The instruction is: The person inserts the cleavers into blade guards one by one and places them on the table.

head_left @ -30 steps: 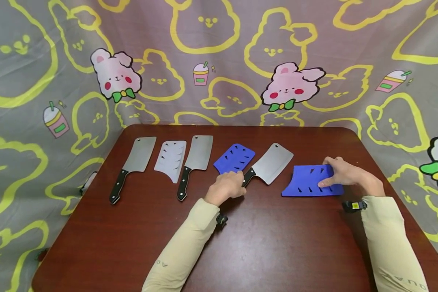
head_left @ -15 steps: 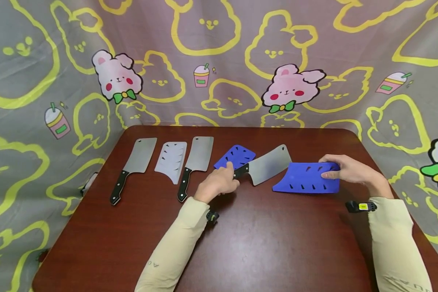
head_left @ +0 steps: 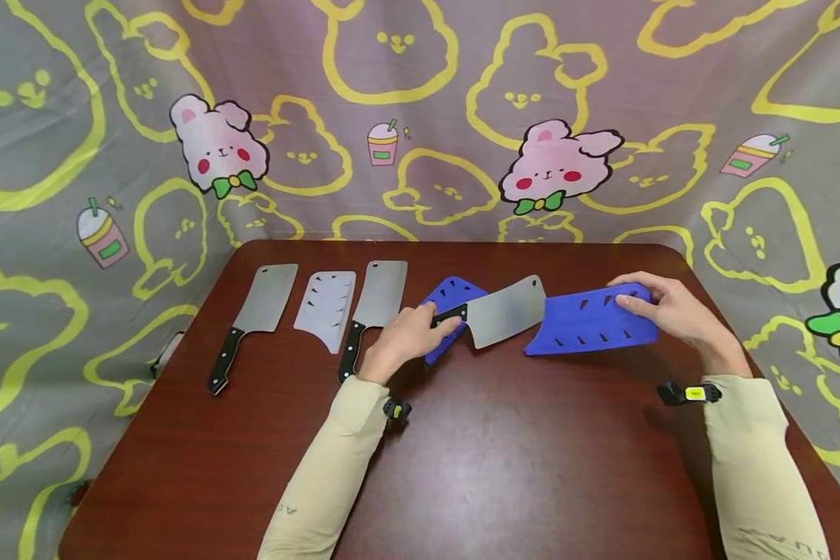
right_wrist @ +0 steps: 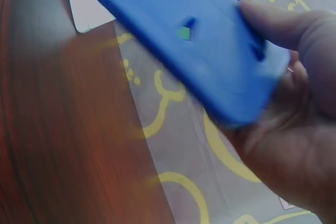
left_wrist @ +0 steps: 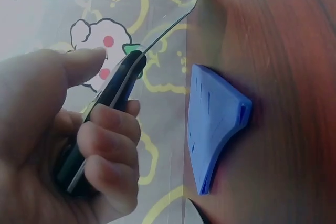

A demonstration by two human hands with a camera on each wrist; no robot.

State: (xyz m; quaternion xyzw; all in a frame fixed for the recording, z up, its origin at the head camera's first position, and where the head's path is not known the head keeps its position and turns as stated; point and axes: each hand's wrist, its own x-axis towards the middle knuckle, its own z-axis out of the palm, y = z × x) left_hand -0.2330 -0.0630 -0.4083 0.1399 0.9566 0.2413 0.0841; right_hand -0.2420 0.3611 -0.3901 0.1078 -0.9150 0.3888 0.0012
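My left hand (head_left: 407, 336) grips the black handle (left_wrist: 113, 85) of a cleaver, fingers curled round it and the thumb along its top. The cleaver's blade (head_left: 509, 311) is raised off the table and points right. In my right hand (head_left: 679, 315) is a blue slotted blade cover (head_left: 588, 320), pinched at its right end between thumb and fingers and lifted above the table. The cover's curved left end is close to the blade tip; whether they touch I cannot tell. A second blue blade cover (left_wrist: 218, 124) lies on the table behind and below the left hand.
On the brown table (head_left: 504, 467), a cleaver (head_left: 269, 299) lies at the far left. Right of it are a white blade cover (head_left: 327, 305) and another cleaver (head_left: 383, 294), its handle partly behind the left hand. A patterned cloth (head_left: 434, 117) hangs round the table.
The left hand has lifted its cleaver off the table and shifted left, turning the blade to point right. My right hand has raised the blue cover and brought it nearer the blade.
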